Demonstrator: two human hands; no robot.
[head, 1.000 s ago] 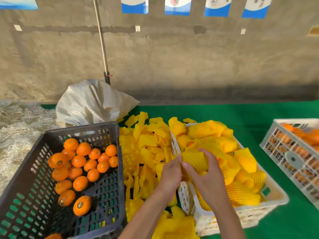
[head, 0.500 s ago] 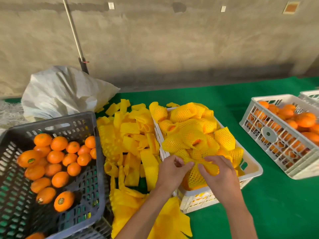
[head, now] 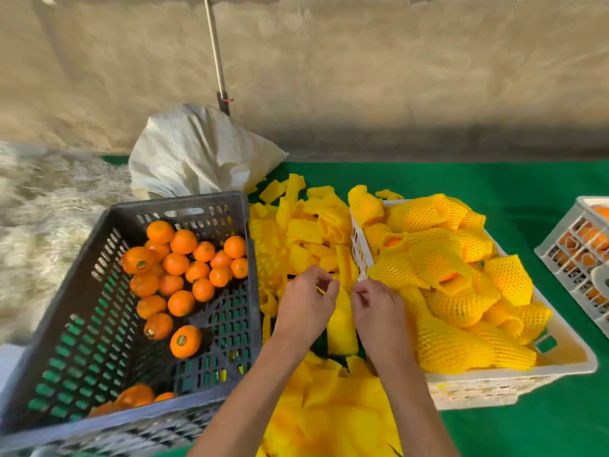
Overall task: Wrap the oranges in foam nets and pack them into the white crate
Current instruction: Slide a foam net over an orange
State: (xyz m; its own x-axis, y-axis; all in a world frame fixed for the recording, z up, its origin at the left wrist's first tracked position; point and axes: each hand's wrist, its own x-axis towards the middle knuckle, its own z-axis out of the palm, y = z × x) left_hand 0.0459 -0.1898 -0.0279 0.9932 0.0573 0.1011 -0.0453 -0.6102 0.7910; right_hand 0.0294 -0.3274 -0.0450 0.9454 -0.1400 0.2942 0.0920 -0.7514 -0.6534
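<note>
Both hands have left the white crate; left hand and right hand now hover over loose foam nets, fingers curled, apparently holding nothing; dark crate sits close left.

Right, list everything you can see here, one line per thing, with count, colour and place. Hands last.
grey crate: one, dark grey, left.
bare oranges: about twenty, orange, inside the grey crate.
loose foam nets: a pile, yellow, on the cloth between the two near crates.
white crate: one, white, right of centre.
wrapped oranges: many, in yellow nets, heaped in the white crate.
second white crate: one, white, right edge, holding bare oranges.
white sack: one, behind the grey crate.
pole: one, against the wall.
straw: pale, far left.
green cloth: covers the surface.
left hand: fingers curled over the net pile.
right hand: fingers curled, beside the left.
</note>
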